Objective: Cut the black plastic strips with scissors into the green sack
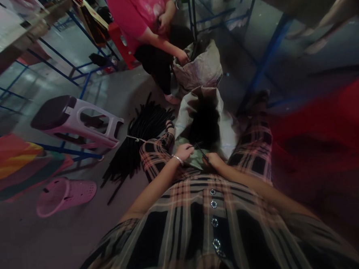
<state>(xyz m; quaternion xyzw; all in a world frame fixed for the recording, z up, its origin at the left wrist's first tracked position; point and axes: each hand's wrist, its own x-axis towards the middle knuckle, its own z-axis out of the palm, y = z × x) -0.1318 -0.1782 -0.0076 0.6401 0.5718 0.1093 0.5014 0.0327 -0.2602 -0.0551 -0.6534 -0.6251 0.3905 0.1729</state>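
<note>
Over the plaid lap, the left hand [185,151] pinches a thin black strip [201,152]; the right hand [215,160] closes its grip on the lower end, beside a crumpled woven sack [184,118]. A tied bundle [137,141] lies nearby.

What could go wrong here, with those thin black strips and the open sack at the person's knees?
The thin black strip pinched between the left hand and right hand could slip into the dark open sack, hard to find in dim light. The bundle of black strips fanned over the floor and the tipped pink basket might trip the person in pink nearby.
</note>
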